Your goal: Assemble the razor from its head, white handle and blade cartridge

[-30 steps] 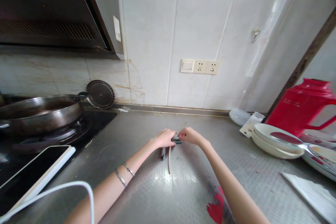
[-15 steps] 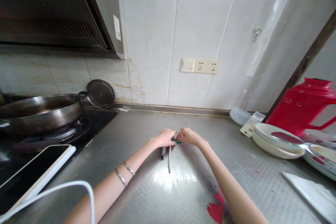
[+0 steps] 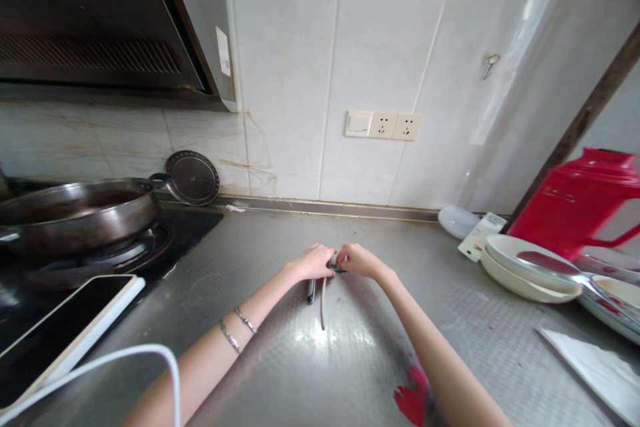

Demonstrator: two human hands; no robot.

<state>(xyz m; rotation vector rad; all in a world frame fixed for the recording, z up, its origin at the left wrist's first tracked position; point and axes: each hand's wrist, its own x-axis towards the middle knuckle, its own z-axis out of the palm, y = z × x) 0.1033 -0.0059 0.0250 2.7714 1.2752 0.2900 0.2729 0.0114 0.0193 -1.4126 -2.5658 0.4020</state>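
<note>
Over the metal countertop [image 3: 280, 373] my two hands work close together, fingertips almost meeting. My left hand [image 3: 316, 261] is closed, palm down, over a small bundle mostly hidden under its fingers. Out of it, toward me, come a short dark piece with a shiny edge [image 3: 311, 291] and a thin greyish-beige cord-like strip [image 3: 323, 310]. Between the hands shows a small dark green piece [image 3: 339, 269]. My right hand [image 3: 357, 260] pinches at that spot with bent fingers. What exactly either hand grips is too small to make out.
To the left, a steel pan [image 3: 85, 217] sits on the black stove, with a phone [image 3: 65, 340] and its white cable [image 3: 145, 349] nearer. Stacked dishes [image 3: 525, 280], a red thermos jug [image 3: 575, 203] and a white paper sheet [image 3: 595, 370] are on the right. Wall sockets [image 3: 395, 126] are ahead.
Almost nothing differs. Both hands stay in the same place around the small bundle, and the view has shifted very slightly.
</note>
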